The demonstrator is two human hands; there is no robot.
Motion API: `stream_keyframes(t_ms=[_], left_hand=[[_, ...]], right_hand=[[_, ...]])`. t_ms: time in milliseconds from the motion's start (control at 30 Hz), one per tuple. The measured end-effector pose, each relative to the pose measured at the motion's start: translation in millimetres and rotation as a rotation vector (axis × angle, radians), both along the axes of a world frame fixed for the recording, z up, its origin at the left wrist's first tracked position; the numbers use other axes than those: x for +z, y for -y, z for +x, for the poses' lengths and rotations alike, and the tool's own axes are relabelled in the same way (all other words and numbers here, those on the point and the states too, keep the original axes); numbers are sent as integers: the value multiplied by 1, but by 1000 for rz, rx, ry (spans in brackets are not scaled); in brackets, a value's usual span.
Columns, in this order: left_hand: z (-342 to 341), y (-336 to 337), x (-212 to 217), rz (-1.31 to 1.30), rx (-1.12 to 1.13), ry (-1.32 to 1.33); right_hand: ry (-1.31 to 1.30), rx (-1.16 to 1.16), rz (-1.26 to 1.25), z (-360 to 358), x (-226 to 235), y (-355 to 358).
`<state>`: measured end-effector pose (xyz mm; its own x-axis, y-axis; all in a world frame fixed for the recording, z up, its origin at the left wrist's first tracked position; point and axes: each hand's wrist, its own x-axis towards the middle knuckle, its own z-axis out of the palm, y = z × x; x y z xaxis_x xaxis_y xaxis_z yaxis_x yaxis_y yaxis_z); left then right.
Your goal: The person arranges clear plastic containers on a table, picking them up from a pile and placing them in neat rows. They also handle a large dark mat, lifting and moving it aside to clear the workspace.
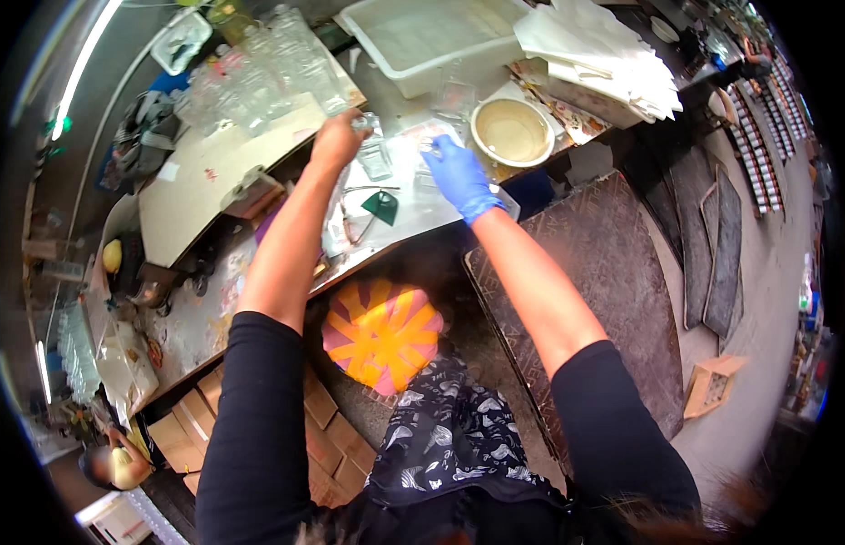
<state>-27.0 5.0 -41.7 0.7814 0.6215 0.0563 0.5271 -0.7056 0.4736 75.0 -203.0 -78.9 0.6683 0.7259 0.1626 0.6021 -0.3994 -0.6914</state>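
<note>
From the head camera, the bare left hand (pixel 336 136) was closed around a small clear glass (pixel 375 156) at the far side of the cluttered worktable (pixel 195 182). The right hand (pixel 457 174), in a blue glove, pinched another small clear piece (pixel 429 145) just beside it. A round cream bowl (pixel 512 132) stood near the gloved hand, a white tub (pixel 422 41) beyond, stacked clear glasses (pixel 259 73) to the left.
</note>
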Motion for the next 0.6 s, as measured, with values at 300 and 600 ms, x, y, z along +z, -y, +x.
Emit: stream_keyframes(t_ms=[300,600], left_hand=[[2,-52,-51,-200,-13,5],[-45,-90,-66,-376,146,324]], right_hand=[[-199,-71,129,17,-6,-20],[-304,-129,478,39,-26,-31]])
